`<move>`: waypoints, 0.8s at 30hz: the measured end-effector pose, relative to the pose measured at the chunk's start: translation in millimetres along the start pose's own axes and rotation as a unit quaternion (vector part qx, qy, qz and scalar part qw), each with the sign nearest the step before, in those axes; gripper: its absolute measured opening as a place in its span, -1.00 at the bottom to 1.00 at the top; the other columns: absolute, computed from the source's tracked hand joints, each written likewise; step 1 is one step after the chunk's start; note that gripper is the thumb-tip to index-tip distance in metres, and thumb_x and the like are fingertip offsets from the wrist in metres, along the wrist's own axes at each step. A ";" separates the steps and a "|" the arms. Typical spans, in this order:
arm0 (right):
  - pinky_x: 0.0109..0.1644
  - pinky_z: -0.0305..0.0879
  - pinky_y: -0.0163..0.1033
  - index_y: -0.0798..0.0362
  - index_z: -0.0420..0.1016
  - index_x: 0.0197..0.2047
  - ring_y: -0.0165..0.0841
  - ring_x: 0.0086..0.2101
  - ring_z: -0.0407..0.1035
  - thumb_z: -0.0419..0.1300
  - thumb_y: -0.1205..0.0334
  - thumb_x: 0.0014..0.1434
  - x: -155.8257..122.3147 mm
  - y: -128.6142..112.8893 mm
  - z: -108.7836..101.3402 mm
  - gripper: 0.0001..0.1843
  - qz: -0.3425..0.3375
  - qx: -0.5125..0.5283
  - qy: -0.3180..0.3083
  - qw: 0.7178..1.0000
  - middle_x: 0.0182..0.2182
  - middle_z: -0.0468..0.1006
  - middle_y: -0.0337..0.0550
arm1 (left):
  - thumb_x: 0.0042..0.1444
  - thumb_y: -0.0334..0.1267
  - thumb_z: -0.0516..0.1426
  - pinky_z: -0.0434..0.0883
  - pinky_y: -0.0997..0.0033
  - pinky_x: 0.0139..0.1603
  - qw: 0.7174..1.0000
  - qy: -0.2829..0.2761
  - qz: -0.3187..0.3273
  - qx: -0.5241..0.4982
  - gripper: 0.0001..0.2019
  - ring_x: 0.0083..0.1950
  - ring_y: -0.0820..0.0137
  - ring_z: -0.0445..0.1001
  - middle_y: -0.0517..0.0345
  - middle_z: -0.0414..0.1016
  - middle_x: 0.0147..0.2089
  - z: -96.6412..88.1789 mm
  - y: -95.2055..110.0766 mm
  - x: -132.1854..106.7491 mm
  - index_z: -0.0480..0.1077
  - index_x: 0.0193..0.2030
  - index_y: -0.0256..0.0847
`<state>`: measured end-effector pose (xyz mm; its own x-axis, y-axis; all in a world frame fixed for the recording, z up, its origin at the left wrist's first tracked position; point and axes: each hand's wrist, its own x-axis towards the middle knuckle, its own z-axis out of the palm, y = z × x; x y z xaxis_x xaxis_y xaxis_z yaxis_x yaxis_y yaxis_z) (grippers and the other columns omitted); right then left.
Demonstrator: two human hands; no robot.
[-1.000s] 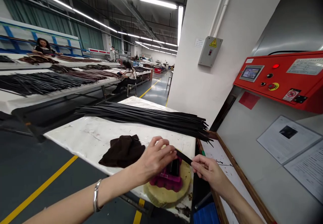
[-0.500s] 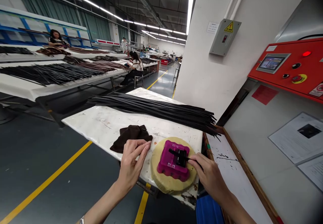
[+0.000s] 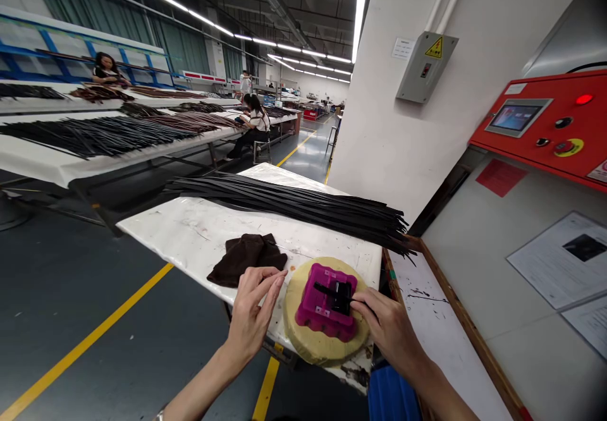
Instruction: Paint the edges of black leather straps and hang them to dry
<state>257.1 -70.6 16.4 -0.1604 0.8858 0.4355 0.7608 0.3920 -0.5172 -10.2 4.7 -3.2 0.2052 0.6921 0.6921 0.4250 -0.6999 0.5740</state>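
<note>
A magenta plastic holder (image 3: 322,304) sits on a round yellow sponge pad (image 3: 313,344) at the near end of a white table (image 3: 190,237). My right hand (image 3: 386,329) pinches a thin black tool whose dark head (image 3: 340,296) rests in the holder's top. My left hand (image 3: 253,310) lies just left of the pad, fingers stretched out and close together on the table edge, holding nothing. A dark brown cloth (image 3: 246,256) is beside its fingertips.
A long stack of black straps (image 3: 294,206) crosses the table's far half. To the right stands a wood-edged machine bed (image 3: 427,320) under an orange control panel (image 3: 545,130). Tables with more straps and seated people fill the left. A yellow floor line (image 3: 95,339) runs below.
A second ago both hands held a black strip above the holder. The left hand has since let go and come down onto the table edge; the view has pulled back slightly.
</note>
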 end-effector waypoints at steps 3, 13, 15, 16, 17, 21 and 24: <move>-0.30 0.23 -0.27 0.01 0.44 -0.21 -0.34 -0.35 0.42 -0.01 0.27 0.43 -3.1 0.5 -5.1 -0.78 0.011 0.000 -0.012 1.000 -0.36 0.48 -0.20 | 0.38 -0.29 0.02 0.35 0.18 -0.09 1.000 0.001 -0.006 0.005 -0.75 -0.03 0.22 0.38 0.03 0.44 -0.08 0.8 -0.3 -0.1 0.45 0.09 -0.04; -0.27 0.26 -0.27 -0.02 0.43 -0.13 -0.36 -0.31 0.44 -0.01 0.23 0.44 -25.1 18.1 -23.8 -0.81 0.017 -0.004 -0.021 1.000 -0.32 0.49 -0.21 | 0.38 -0.33 0.02 0.33 0.21 -0.09 1.000 -0.005 -0.011 0.001 -0.75 -0.05 0.25 0.38 0.03 0.42 -0.09 3.1 -1.3 -2.3 0.45 0.08 -0.04; -0.27 0.27 -0.26 -0.03 0.43 -0.13 -0.36 -0.31 0.45 -0.01 0.23 0.44 -29.6 21.6 -27.7 -0.81 0.020 -0.011 -0.023 0.999 -0.31 0.49 -0.20 | 0.38 -0.32 0.01 0.33 0.22 -0.09 1.000 -0.006 -0.013 0.004 -0.75 -0.06 0.25 0.38 0.03 0.43 -0.10 3.3 -0.7 -2.4 0.46 0.06 -0.06; -0.27 0.27 -0.26 -0.03 0.43 -0.13 -0.35 -0.31 0.45 -0.01 0.22 0.44 -31.8 22.9 -29.8 -0.80 0.025 -0.014 -0.024 0.999 -0.32 0.49 -0.21 | 0.38 -0.32 0.01 0.33 0.22 -0.09 1.000 -0.006 -0.014 0.005 -0.75 -0.06 0.25 0.38 0.03 0.43 -0.10 3.6 -0.4 -2.5 0.47 0.05 -0.07; -0.28 0.27 -0.26 -0.04 0.43 -0.14 -0.35 -0.32 0.44 -0.02 0.21 0.44 -34.0 23.9 -31.9 -0.79 0.032 -0.016 -0.024 0.999 -0.32 0.49 -0.21 | 0.38 -0.32 0.01 0.33 0.23 -0.09 1.000 -0.005 -0.014 0.006 -0.76 -0.06 0.25 0.38 0.03 0.43 -0.10 4.0 -0.3 -2.8 0.47 0.04 -0.08; -0.29 0.28 -0.28 -0.06 0.45 -0.14 -0.35 -0.34 0.44 0.01 0.16 0.43 -44.5 27.7 -42.7 -0.80 0.056 0.001 -0.007 0.998 -0.33 0.50 -0.20 | 0.38 -0.33 0.02 0.33 0.24 -0.07 1.000 -0.007 -0.019 -0.004 -0.75 -0.04 0.26 0.38 0.03 0.43 -0.08 7.0 -0.5 -4.4 0.48 0.04 -0.09; -0.24 0.34 -0.33 -0.06 0.46 -0.07 -0.35 -0.30 0.45 0.06 0.10 0.40 -53.9 32.4 -53.6 -0.80 0.093 0.042 0.014 0.995 -0.29 0.51 -0.17 | 0.38 -0.31 0.01 0.34 0.24 -0.05 1.000 -0.004 -0.027 -0.013 -0.75 -0.02 0.26 0.39 0.02 0.43 -0.07 8.3 -1.5 -4.5 0.48 0.05 -0.09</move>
<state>324.1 -118.9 15.7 -0.0044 0.9381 0.3464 0.7204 0.2432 -0.6495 -4.4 4.1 -10.8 0.1891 0.7300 0.6568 0.4121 -0.6661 0.6217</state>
